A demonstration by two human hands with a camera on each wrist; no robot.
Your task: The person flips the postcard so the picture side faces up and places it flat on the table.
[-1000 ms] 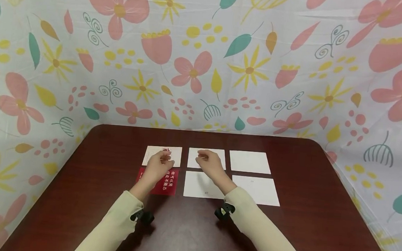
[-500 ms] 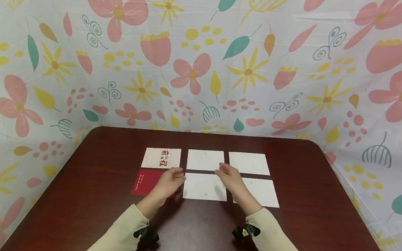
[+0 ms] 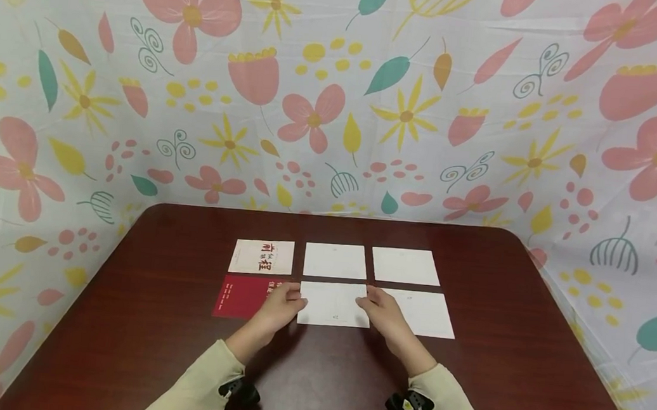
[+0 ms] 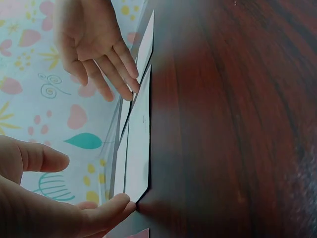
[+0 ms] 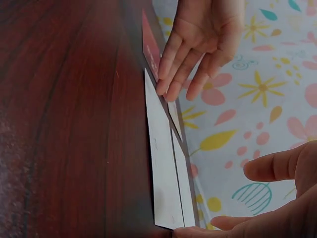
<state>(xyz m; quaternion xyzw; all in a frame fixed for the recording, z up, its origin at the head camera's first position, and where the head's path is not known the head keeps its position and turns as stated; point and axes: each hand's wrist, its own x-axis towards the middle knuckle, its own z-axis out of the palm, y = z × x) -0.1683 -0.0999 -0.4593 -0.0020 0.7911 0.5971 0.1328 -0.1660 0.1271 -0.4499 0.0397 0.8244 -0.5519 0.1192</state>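
Note:
Six cards lie on the table in two rows. At the front middle is a white card (image 3: 335,307), flat on the wood, with a hand at each short side. My left hand (image 3: 273,311) has its fingertips at the card's left edge and covers part of the red card (image 3: 239,297). On the other side, my right hand (image 3: 390,321) has its fingertips at the right edge, partly over the front right white card (image 3: 429,315). Both wrist views show the thumbs (image 4: 52,158) held apart from the fingers, pinching nothing.
Behind stand a cream card with red characters (image 3: 262,257), a white card (image 3: 335,261) and another white card (image 3: 406,266), all lying flat. The dark wooden table (image 3: 316,382) ends at a floral curtain (image 3: 335,104) at the back and sides.
Both hands have come back from the rear row toward the front. They have lowered to the two sides of the front middle card. The cards have stayed in place.

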